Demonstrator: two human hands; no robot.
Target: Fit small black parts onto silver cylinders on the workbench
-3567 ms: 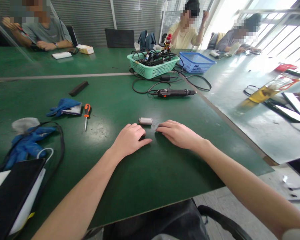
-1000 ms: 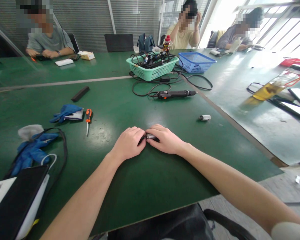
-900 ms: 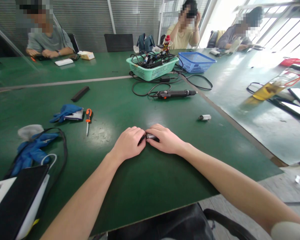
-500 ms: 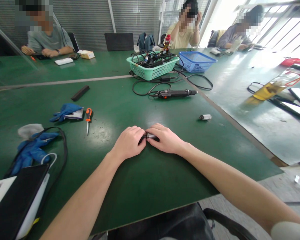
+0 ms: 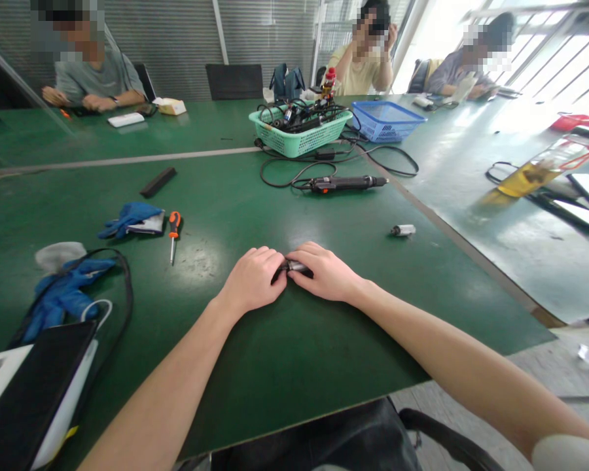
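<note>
Close together on the green table (image 5: 294,366), my left hand (image 5: 256,280) and my right hand (image 5: 324,273) are both closed around a small dark and silver cylindrical part (image 5: 298,267). The left fingers wrap its black end, while the right thumb and fingers grip the metallic end. Most of the part is hidden under my fingers, so its exact kind does not show. To the right lies a short silver cylinder (image 5: 403,230) with a dark tip. Left of my hands is an orange-and-black screwdriver (image 5: 174,229).
A corded electric screwdriver (image 5: 346,184) lies beyond my hands. Behind it stand a green basket (image 5: 299,140) full of cabled tools and a blue basket (image 5: 390,124). Blue gloves (image 5: 135,218), a black bar (image 5: 158,182) and a phone (image 5: 39,392) are leftward. Several people sit around the table.
</note>
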